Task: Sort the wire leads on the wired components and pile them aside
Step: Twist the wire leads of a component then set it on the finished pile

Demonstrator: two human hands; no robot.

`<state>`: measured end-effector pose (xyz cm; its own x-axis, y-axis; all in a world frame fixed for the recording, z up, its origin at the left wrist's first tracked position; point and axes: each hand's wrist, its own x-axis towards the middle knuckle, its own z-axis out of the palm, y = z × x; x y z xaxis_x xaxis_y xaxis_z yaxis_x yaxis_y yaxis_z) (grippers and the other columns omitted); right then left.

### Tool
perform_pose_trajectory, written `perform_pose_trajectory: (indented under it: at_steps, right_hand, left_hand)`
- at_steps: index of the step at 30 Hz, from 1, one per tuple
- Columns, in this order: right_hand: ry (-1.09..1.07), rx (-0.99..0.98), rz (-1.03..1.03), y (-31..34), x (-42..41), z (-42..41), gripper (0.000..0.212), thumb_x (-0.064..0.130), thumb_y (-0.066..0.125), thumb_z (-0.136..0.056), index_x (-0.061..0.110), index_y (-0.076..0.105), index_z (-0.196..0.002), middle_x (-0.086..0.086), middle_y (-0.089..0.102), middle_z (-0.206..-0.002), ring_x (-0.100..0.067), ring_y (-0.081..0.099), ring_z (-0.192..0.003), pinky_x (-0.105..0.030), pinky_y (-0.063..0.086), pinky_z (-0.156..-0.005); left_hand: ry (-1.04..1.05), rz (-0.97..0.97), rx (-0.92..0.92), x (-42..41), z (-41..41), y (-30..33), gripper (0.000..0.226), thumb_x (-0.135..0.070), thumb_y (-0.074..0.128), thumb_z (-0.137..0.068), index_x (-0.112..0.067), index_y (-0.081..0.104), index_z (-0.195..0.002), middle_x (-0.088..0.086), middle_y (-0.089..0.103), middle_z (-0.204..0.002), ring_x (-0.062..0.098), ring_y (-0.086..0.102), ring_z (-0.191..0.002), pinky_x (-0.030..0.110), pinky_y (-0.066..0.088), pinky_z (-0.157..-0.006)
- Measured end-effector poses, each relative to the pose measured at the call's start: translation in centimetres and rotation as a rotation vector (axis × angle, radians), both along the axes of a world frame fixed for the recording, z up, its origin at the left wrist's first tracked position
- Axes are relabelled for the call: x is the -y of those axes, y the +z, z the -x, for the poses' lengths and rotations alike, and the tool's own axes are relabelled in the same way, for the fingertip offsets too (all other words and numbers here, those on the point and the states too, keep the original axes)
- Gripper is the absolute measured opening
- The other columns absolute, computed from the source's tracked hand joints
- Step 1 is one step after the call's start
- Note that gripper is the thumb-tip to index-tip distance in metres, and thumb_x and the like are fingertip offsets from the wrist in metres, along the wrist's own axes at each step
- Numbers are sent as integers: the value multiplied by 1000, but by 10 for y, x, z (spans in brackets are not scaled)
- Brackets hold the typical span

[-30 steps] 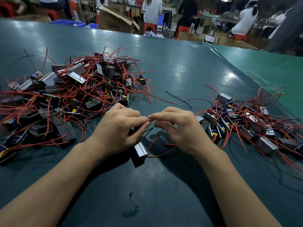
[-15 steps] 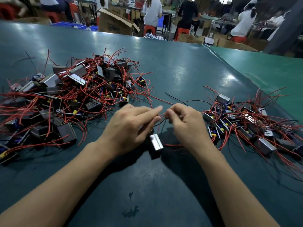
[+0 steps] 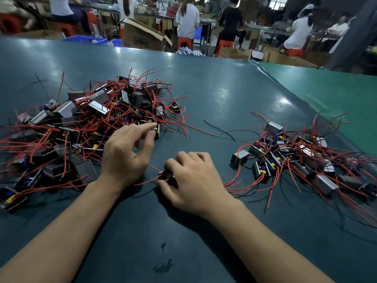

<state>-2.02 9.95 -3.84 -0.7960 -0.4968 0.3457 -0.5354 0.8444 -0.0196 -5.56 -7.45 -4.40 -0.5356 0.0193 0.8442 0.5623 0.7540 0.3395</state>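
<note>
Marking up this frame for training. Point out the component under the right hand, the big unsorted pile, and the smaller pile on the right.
component (image 3: pixel 164 176): head view, exposed end beside the fingers.
unsorted pile (image 3: pixel 98 108): head view, shiny block near its top.
smaller pile (image 3: pixel 274 127): head view, metal block at its far edge.

Table (image 3: pixel 204 103): dark teal, glossy. Adjoining mat (image 3: pixel 326 94), beyond the right hand: brighter green. Component pile (image 3: pixel 85 127) beside the left hand (image 3: pixel 124 156): black and silver bodies, red leads, yellow tabs. Pile (image 3: pixel 295 160) past the right hand (image 3: pixel 193 180): same colours, plus black leads.
</note>
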Motion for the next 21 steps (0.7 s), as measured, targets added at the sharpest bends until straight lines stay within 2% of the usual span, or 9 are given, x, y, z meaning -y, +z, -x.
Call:
perform_pose_trajectory:
  at_steps: [2, 4, 7, 11, 13, 14, 15, 18, 21]
  right_hand:
    - [42, -72, -10, -2, 5, -4, 34, 50, 51, -83, 18, 61, -87, -5, 58, -83, -29, 58, -71, -38, 41, -73]
    - [75, -126, 5, -4, 6, -7, 28, 43, 58, -79, 15, 60, -77, -6, 55, -73, -29, 52, -54, -36, 41, -65]
    - [67, -187, 79, -2, 3, -6, 27, 39, 63, -77, 13, 59, -70, -6, 55, -69, -29, 45, -46, -33, 40, -57]
    - [-60, -343, 289, 26, -22, 5, 26, 41, 56, -85, 17, 67, -82, -4, 63, -81, -29, 59, -69, -38, 44, -65]
    - [-278, -471, 391, 41, -56, 17, 26, 43, 55, -88, 22, 69, -92, -3, 66, -89, -28, 62, -79, -39, 40, -73]
    - [-428, -472, 407, 45, -76, 24, 28, 45, 54, -89, 22, 69, -99, -5, 66, -96, -29, 62, -84, -39, 38, -78]
    - [-595, -404, 399, 45, -96, 31, 33, 46, 54, -91, 22, 67, -108, -9, 65, -103, -31, 61, -90, -41, 37, -83]
    - [-1000, -9, 287, 33, -133, 43, 45, 47, 48, -95, 23, 54, -133, -19, 53, -129, -37, 49, -119, -53, 26, -105]
    - [-1057, 78, 184, 22, -136, 48, 50, 46, 41, -98, 26, 41, -144, -17, 42, -145, -37, 32, -135, -62, 4, -114]
  left_hand:
    - [16, -38, -17, 1, 3, -1, 20, -14, 56, -96, -5, 71, -106, 9, 70, -87, 28, 62, -73, 42, 52, -74]
    - [64, -78, -56, 4, 4, -1, 22, -16, 53, -98, -4, 71, -104, 9, 70, -90, 26, 63, -76, 37, 50, -75]
    - [111, -131, -86, 8, 4, -3, 22, -17, 52, -99, -5, 70, -103, 10, 70, -91, 24, 62, -77, 37, 50, -74]
    - [204, -138, -84, 8, 3, -2, 20, -15, 53, -97, -5, 70, -100, 11, 69, -86, 28, 58, -74, 41, 47, -73]
    - [297, -84, -32, 9, 2, -2, 19, -17, 55, -93, -8, 70, -99, 10, 68, -84, 30, 57, -75, 42, 43, -74]
    - [343, -52, 21, 9, 1, -2, 19, -20, 56, -91, -10, 70, -98, 9, 69, -87, 31, 57, -78, 42, 41, -76]
    - [381, -15, 81, 8, 1, -2, 21, -23, 56, -89, -12, 70, -99, 8, 70, -91, 32, 58, -83, 41, 40, -77]
    - [435, 151, 270, 6, 1, -6, 34, -31, 58, -85, -14, 72, -110, 5, 70, -113, 32, 59, -101, 43, 40, -84]
    - [461, 302, 440, 3, 4, -12, 42, -34, 66, -85, -17, 66, -124, 2, 57, -137, 33, 50, -116, 46, 38, -91]
